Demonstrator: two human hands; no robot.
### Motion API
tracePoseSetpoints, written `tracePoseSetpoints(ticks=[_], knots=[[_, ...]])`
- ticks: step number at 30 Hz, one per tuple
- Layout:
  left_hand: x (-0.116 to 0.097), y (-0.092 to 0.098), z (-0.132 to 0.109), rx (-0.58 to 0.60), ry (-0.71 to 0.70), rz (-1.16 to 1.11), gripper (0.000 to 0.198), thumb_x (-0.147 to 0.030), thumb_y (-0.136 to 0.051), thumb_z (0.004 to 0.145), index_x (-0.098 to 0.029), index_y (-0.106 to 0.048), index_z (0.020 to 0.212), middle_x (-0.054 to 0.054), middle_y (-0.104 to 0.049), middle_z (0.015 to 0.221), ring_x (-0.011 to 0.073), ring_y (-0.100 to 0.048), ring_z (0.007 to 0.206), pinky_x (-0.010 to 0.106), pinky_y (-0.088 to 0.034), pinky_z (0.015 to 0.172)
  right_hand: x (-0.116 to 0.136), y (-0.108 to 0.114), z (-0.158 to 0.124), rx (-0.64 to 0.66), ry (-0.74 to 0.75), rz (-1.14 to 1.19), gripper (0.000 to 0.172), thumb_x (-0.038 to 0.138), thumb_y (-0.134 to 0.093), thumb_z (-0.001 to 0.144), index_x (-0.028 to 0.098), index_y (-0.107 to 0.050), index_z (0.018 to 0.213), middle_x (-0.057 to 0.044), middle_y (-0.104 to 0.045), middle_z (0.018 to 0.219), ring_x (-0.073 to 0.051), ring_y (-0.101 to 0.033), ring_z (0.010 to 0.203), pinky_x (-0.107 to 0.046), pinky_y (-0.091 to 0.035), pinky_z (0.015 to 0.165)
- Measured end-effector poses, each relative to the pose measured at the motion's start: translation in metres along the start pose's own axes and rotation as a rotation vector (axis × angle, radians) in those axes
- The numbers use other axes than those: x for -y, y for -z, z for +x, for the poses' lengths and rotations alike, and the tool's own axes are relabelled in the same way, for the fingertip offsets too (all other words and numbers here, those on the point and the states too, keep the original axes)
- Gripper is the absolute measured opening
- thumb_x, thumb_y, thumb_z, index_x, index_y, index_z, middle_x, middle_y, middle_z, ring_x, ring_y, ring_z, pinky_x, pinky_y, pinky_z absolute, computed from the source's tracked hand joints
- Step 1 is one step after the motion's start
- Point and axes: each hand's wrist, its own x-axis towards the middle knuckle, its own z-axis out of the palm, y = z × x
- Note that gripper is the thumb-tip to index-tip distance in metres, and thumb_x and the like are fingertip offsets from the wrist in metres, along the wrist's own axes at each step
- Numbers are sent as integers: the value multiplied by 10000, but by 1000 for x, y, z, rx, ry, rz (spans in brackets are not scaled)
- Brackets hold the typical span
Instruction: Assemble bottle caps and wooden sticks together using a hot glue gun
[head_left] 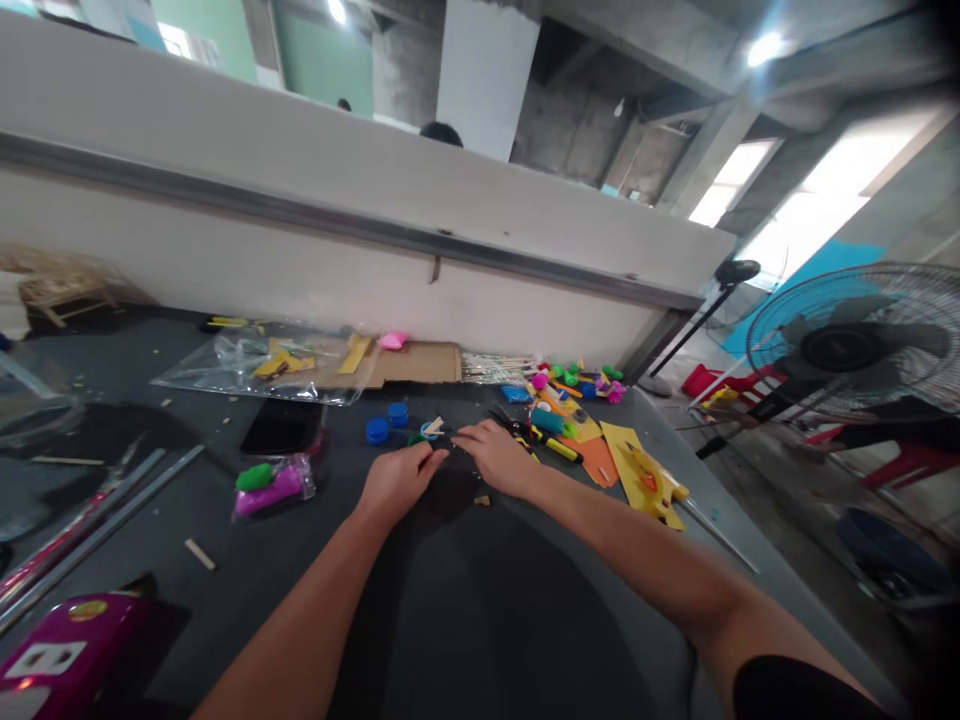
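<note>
Dark tabletop (161,520), craft supplies kept back along the wall, work space left open: left hand (397,483) and right hand (495,458) meet narrowly around a small dark piece (442,452), grip unclear, blue bottle caps (397,414) just ahead within easy reach.

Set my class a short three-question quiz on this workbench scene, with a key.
1. True or false: the two blue caps lie beyond the left hand and right hand, on the side toward the wall.
2. What stands on the floor to the right of the table? A: a ladder; B: an electric fan; C: a bicycle.
3. Fill in the gap: the brown sheet by the wall is made of ____.

Key: 1 true; 2 B; 3 cardboard.
</note>
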Motion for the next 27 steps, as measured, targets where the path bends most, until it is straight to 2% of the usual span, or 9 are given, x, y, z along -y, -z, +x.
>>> tracePoseSetpoints(ticks=[5, 7, 11, 13, 16, 18, 20, 24, 27], knots=[[0, 2, -4, -75, -17, 21, 455, -444, -321, 897, -187, -501, 568, 14, -578, 553, 130, -522, 539, 246, -228, 518, 21, 16, -22, 72, 47, -65, 375, 116, -474, 817, 165, -581, 1173, -110, -626, 1148, -272, -393, 1232, -488, -226, 1030], [1, 1, -2, -117, 8, -18, 451, -438, -335, 891, -185, -495, 554, 7, -566, 536, 120, -495, 515, 246, -227, 520, 45, 18, -44, 49, 83, -21, 436, 243, -424, 882, 147, -458, 1306, -136, -505, 1312, -271, -328, 1293, -489, -208, 1055], [3, -1, -1, -223, 83, -77, 456, -434, -344, 886, -183, -465, 525, -7, -513, 494, 104, -426, 472, 248, -224, 517, 70, 3, -69, 198, 243, 113, 769, 581, -341, 865, 82, -183, 1429, -172, -241, 1468, -262, -168, 1372, -491, -138, 1104], [4, 0, -2, -232, 89, -89, 452, -436, -348, 883, -183, -460, 525, -12, -498, 490, 102, -419, 473, 247, -224, 516, 55, -7, -62, 205, 162, 99, 775, 584, -313, 872, 57, -180, 1425, -189, -214, 1473, -267, -151, 1376, -498, -110, 1110], [4, 3, -4, -228, 102, -101, 455, -447, -346, 879, -184, -459, 525, -18, -488, 493, 101, -430, 484, 239, -235, 520, 22, -12, -42, 144, -85, 44, 740, 549, -303, 891, 36, -205, 1415, -215, -190, 1471, -282, -133, 1379, -497, -152, 1101], [4, 3, -4, -235, 125, -112, 462, -451, -342, 879, -184, -455, 521, -22, -480, 487, 99, -425, 480, 236, -238, 519, 16, -10, -36, 97, -170, 24, 743, 552, -308, 889, 27, -225, 1408, -229, -184, 1467, -299, -134, 1376, -502, -168, 1096], [5, 3, -3, -246, 137, -123, 461, -448, -345, 878, -183, -459, 518, -24, -480, 482, 97, -414, 472, 234, -241, 515, 31, -8, -37, 75, -97, 24, 776, 579, -331, 870, 32, -223, 1410, -225, -182, 1469, -304, -114, 1378, -503, -138, 1104], [6, 2, -1, -252, 156, -161, 437, -435, -357, 871, -186, -502, 544, -13, -536, 507, 101, -437, 486, 228, -261, 514, 76, -11, -42, 138, 209, 107, 808, 606, -347, 851, 63, -182, 1426, -186, -212, 1474, -246, -124, 1384, -420, -111, 1129], [6, 4, -2, -256, 177, -181, 424, -431, -359, 867, -188, -526, 562, -9, -552, 508, 105, -460, 497, 225, -274, 519, 71, -18, -31, 154, 129, 106, 789, 595, -359, 852, 55, -225, 1412, -199, -225, 1467, -266, -152, 1377, -443, -142, 1116]])
